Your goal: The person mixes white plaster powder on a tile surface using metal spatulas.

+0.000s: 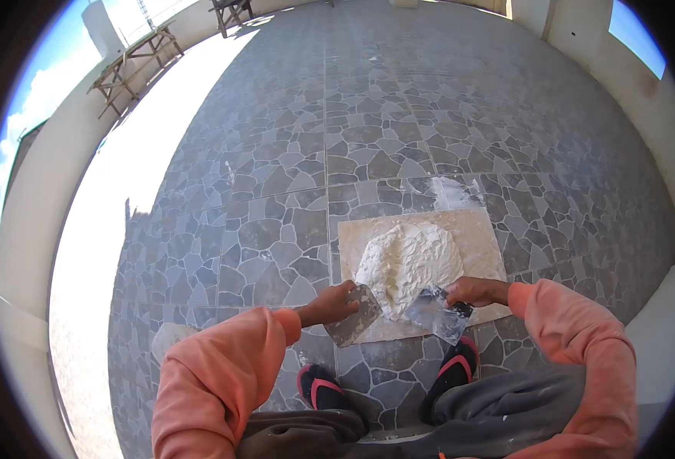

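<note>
A mound of white plaster-like paste (414, 260) lies on a flat tan board (479, 237) on the floor in front of my feet. My left hand (331, 304) is closed around a grey, smeared scraper blade (355, 320), held at the near left edge of the mound. In my right hand (471, 291) is a wide putty knife (438, 315), its shiny blade streaked with white and overlapping the near right edge of the paste. The two blades stand a short way apart, angled toward each other.
Grey stone-patterned tiles (276, 153) cover the floor. White residue (458, 193) marks the tiles just beyond the board. My feet in red-strapped sandals (318, 388) stand close to its near edge. A wooden trestle (135, 65) stands by the left wall, beyond a sunlit strip (146, 161).
</note>
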Available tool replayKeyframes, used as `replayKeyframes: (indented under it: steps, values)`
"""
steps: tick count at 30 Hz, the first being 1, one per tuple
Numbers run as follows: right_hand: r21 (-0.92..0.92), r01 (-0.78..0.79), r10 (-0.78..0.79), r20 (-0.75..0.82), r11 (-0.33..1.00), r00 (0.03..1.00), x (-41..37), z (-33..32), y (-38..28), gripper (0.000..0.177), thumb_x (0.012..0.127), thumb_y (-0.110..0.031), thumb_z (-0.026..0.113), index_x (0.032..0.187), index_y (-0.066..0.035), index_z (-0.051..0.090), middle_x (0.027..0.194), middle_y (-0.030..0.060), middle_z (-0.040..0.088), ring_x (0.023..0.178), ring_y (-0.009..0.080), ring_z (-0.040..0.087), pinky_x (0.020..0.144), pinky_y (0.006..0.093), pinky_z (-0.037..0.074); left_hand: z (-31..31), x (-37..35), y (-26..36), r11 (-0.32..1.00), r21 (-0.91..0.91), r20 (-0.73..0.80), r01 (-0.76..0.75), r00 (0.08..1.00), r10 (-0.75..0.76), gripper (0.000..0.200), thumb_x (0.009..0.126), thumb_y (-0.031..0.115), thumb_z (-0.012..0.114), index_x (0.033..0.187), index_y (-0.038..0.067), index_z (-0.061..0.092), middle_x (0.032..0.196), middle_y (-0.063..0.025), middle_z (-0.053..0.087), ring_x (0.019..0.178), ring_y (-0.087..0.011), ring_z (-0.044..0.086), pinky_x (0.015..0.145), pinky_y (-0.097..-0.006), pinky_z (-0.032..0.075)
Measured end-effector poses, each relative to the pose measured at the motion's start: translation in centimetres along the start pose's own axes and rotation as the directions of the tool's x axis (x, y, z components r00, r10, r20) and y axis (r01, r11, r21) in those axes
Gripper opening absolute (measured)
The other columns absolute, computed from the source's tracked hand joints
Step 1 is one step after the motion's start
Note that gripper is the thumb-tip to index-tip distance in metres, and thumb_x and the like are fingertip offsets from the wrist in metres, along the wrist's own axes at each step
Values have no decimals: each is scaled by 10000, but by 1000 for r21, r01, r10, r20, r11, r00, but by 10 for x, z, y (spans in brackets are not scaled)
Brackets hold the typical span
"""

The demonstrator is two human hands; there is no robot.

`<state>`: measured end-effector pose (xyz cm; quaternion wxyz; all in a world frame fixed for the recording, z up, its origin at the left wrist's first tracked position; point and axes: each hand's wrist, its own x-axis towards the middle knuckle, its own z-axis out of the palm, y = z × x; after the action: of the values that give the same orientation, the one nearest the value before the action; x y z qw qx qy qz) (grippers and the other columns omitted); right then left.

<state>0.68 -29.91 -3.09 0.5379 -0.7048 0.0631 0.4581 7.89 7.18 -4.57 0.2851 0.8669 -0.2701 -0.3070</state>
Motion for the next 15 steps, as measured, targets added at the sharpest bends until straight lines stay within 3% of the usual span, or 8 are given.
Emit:
replayKeyframes:
  steps: [2,6,10,13,15]
  values:
    - [-30,18,-17,9,999,1000,3,-1,4,203,842,-153,616,920,25,674,830,28,636,761,116,561,710,285,449,-1,-2,5,1000,-10,15,10,1000,-10,487,847,249,602,1225,-31,475,985,-286,645,927,-406,652,814,-450,511]
    - [98,-15,11,45,995,999,6,-1,11,212,850,-106,637,996,45,668,884,25,660,798,103,592,730,270,465,1,-2,3,999,18,-8,-44,999,44,494,848,254,605,1228,-32,470,969,-293,642,926,-422,646,816,-461,506]
    - [70,14,-15,23,997,1000,10,-1,17,164,837,-130,641,895,22,665,822,19,632,743,117,570,697,290,456,0,-1,3,999,14,-9,-48,999,48,490,851,252,604,1227,-33,471,981,-289,643,941,-425,639,828,-458,501]
    - [286,-54,43,47,957,998,6,4,8,146,841,-117,645,906,13,658,839,31,638,743,126,593,696,298,481,-2,1,-2,999,16,-3,-38,999,38,486,848,249,605,1220,-35,475,987,-285,643,950,-421,637,837,-455,498]
    - [312,-26,4,70,950,998,5,6,1,146,849,-119,642,914,11,654,848,40,640,749,131,607,699,300,496,-5,1,-4,999,17,-14,-29,999,30,482,845,248,607,1211,-39,479,991,-283,643,956,-419,635,844,-455,494]
